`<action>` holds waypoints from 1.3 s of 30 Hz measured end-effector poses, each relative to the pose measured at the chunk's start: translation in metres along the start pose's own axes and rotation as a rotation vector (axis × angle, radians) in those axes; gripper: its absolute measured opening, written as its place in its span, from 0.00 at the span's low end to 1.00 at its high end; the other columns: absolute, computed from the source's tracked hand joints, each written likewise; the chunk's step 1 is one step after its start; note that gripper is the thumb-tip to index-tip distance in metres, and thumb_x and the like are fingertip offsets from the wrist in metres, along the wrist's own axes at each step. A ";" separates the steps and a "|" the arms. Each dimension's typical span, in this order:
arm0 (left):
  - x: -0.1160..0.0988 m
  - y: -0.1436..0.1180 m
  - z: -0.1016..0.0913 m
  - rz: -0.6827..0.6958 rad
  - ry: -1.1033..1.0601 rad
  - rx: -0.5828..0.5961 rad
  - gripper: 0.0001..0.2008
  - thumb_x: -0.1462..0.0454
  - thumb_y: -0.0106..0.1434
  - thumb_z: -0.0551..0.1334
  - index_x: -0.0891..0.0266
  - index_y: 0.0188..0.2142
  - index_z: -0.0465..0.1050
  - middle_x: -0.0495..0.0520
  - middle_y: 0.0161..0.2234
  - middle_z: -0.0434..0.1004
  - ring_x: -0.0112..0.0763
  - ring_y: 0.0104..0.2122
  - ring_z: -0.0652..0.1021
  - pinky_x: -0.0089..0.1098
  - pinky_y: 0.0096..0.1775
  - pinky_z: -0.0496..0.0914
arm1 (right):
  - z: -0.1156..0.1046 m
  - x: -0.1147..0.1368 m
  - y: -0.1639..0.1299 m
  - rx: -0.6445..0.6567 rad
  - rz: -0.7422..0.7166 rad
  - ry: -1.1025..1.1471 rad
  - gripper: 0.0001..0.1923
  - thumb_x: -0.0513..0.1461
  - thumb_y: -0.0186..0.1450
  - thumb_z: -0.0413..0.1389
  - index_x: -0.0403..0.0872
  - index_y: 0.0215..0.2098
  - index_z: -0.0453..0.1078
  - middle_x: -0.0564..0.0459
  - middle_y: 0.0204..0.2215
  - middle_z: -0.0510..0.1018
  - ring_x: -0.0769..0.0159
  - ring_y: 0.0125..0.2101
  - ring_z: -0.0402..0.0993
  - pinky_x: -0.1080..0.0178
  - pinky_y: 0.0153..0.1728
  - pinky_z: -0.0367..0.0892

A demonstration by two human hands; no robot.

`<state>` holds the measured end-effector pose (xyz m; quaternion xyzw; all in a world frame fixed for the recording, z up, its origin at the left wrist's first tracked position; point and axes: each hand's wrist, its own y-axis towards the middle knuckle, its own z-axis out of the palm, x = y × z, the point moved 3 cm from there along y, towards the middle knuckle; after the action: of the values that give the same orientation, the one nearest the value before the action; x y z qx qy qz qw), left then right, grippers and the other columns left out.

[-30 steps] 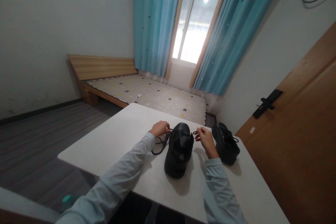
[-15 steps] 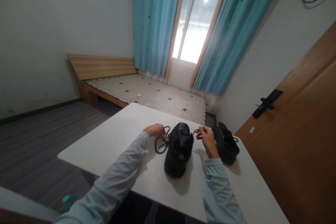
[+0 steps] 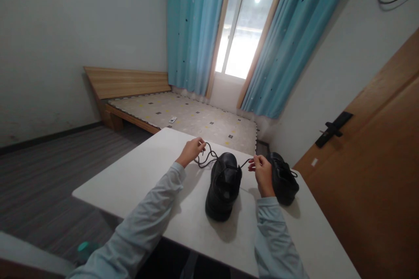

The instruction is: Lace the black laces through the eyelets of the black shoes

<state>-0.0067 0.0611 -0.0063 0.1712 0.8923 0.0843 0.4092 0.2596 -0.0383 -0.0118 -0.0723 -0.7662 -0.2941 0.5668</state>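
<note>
I have a black shoe [image 3: 224, 187] standing on the white tabletop [image 3: 153, 174] right in front of me, heel toward me and toe pointing away. My left hand [image 3: 191, 151] is raised off to the left of the shoe with its fingers pinched shut on one end of the black shoelace [image 3: 207, 159], which runs in a loose, wavy line from my fingertips back to the top of the shoe. My right hand [image 3: 262, 174] sits just to the right of the shoe, fingers closed on the other lace end, a short strand stretching to the shoe's eyelets; the strand is thin and dark, so I can't tell exactly how it lies between my fingers. My hands are well apart, one on each side of the shoe. A second black shoe [image 3: 284, 178] rests on the tabletop just beyond my right hand, partly hidden by it. Past the tabletop are a low bed [image 3: 183, 115], blue curtains [image 3: 193, 26] and a wooden door [image 3: 376, 161].
</note>
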 end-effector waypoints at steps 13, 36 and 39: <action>-0.024 -0.006 -0.008 0.149 -1.071 -0.288 0.14 0.59 0.52 0.65 0.63 0.37 0.69 0.51 0.34 0.72 0.33 0.41 0.76 0.35 0.43 0.71 | 0.005 0.047 -0.018 -0.034 -0.172 0.238 0.14 0.48 0.63 0.51 0.46 0.29 0.64 0.52 0.29 0.73 0.71 0.24 0.69 0.68 0.21 0.67; -0.071 -0.038 0.046 0.114 -0.896 0.415 0.13 0.60 0.49 0.67 0.70 0.30 0.75 0.50 0.24 0.75 0.23 0.22 0.72 0.26 0.30 0.68 | 0.039 0.057 -0.040 0.147 -0.210 -0.007 0.16 0.48 0.63 0.50 0.47 0.23 0.62 0.59 0.18 0.63 0.71 0.21 0.60 0.69 0.23 0.57; -0.072 -0.039 0.044 0.127 -0.884 0.415 0.13 0.60 0.49 0.67 0.70 0.30 0.75 0.50 0.23 0.75 0.22 0.23 0.72 0.25 0.29 0.67 | 0.039 0.059 -0.041 0.132 -0.235 -0.036 0.15 0.47 0.63 0.50 0.47 0.23 0.62 0.59 0.18 0.63 0.71 0.22 0.60 0.68 0.24 0.57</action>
<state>0.0616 -0.0014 0.0045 0.3225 0.6190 -0.1514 0.6999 0.1886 -0.0637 0.0192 0.0504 -0.7971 -0.3062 0.5180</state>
